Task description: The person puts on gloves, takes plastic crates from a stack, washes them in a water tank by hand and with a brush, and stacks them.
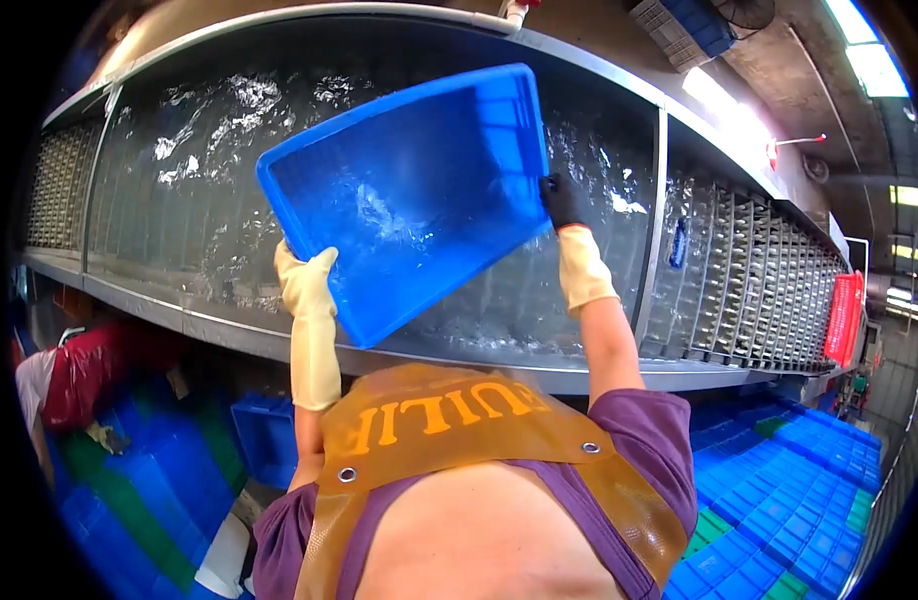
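As the blue crate angles across the metal trough of water, your gloved left hand clamps its left side, your right hand its right wall, an opposed grip that likely steadies the wet, wide shell.

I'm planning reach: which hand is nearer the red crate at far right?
Right. The right hand holds the side of the blue tub toward the red crate; the left hand, at the opposite side, is farther.
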A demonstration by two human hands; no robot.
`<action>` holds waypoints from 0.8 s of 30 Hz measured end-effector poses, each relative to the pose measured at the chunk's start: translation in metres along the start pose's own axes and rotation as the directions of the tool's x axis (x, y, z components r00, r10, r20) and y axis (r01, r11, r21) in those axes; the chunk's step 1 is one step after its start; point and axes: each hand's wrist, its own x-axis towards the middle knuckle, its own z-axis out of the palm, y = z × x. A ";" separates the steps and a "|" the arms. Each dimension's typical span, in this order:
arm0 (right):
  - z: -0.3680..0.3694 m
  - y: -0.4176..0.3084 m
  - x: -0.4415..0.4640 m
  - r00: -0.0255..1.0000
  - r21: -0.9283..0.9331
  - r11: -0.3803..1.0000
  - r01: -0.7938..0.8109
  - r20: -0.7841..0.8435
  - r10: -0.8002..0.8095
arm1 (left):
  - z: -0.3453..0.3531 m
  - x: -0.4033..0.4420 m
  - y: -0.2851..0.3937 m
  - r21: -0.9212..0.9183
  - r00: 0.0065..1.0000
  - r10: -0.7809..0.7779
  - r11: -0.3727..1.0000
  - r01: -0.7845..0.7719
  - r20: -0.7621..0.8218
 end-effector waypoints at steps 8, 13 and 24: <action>0.058 0.064 -0.071 0.917 0.915 0.092 -0.393 0.397 -0.033 | 0.007 -0.049 0.076 0.437 0.668 0.528 0.506 -0.743 0.524; 0.058 0.026 -0.098 0.942 0.953 0.087 -0.290 0.301 -0.150 | 0.007 -0.116 0.093 0.318 0.390 0.663 0.234 -0.919 0.639; 0.035 -0.017 -0.084 0.803 0.940 0.258 -0.224 0.328 -0.497 | -0.020 -0.256 0.087 -0.078 0.675 0.707 0.700 -0.710 0.210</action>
